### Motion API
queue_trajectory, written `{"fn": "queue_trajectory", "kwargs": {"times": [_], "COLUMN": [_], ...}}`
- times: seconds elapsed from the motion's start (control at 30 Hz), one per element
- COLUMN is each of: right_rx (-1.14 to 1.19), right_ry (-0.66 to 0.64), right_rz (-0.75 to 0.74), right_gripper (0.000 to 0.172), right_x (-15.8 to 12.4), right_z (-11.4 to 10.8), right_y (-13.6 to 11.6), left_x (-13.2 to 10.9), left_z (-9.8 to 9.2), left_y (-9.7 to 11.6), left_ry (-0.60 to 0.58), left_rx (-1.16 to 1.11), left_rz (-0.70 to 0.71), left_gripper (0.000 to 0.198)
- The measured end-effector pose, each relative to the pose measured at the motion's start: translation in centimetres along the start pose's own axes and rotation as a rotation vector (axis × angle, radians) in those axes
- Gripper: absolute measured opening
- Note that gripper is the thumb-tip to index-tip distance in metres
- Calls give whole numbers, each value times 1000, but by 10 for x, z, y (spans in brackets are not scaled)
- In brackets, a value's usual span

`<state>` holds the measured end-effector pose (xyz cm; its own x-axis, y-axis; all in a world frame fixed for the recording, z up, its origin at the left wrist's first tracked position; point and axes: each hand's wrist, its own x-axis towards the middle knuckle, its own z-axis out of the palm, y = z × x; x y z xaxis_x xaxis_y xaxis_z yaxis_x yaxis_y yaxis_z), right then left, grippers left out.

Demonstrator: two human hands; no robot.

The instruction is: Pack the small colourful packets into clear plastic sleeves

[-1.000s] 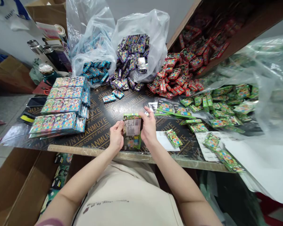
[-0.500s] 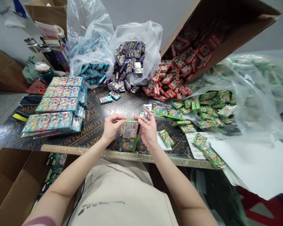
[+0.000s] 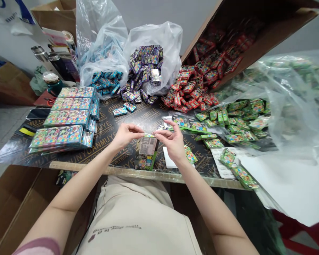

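Observation:
A small green box (image 3: 145, 154) in clear film lies on the dark plywood table (image 3: 114, 136) near its front edge, barcode side up. My left hand (image 3: 126, 135) pinches the box's top edge at the left, fingers pressed together. My right hand (image 3: 172, 140) pinches the same top edge at the right. Both hands rest just above the box. A loose green packet (image 3: 190, 154) and a white card (image 3: 168, 160) lie beside my right hand.
Stacks of wrapped boxes (image 3: 66, 122) stand at the left. Behind are bags of blue packets (image 3: 105, 79) and purple packets (image 3: 143, 69), a tipped carton of red packets (image 3: 202, 78), and green packets (image 3: 236, 118) spilling from a clear bag. An open cardboard box (image 3: 13, 202) sits below left.
The green box went from upright between my hands to lying flat on the table. Both hands moved up to pinch its top edge.

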<state>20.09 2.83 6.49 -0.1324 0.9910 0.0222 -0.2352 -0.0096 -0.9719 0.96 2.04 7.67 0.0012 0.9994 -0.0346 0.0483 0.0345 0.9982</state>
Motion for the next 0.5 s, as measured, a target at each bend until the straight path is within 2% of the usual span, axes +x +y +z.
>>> {"fn": "queue_trajectory", "kwargs": {"times": [0.27,0.4,0.5], "right_rx": [-50,-169,-293], "right_ry": [-4,-9,31], "right_rz": [-40,-122,-282], "right_gripper": [52,45,39], "right_x": [-2,-11,-21], "right_z": [-1,-2,-7], "right_y": [-3,-1,10], "left_x": [-1,-8,-16], "left_z": [-1,0,-1], "left_y": [9,14,13], "left_ry": [-55,-43,-73], "left_rx": [168,425,552], "left_rz": [56,293,491], "left_gripper": [11,7,12]}}
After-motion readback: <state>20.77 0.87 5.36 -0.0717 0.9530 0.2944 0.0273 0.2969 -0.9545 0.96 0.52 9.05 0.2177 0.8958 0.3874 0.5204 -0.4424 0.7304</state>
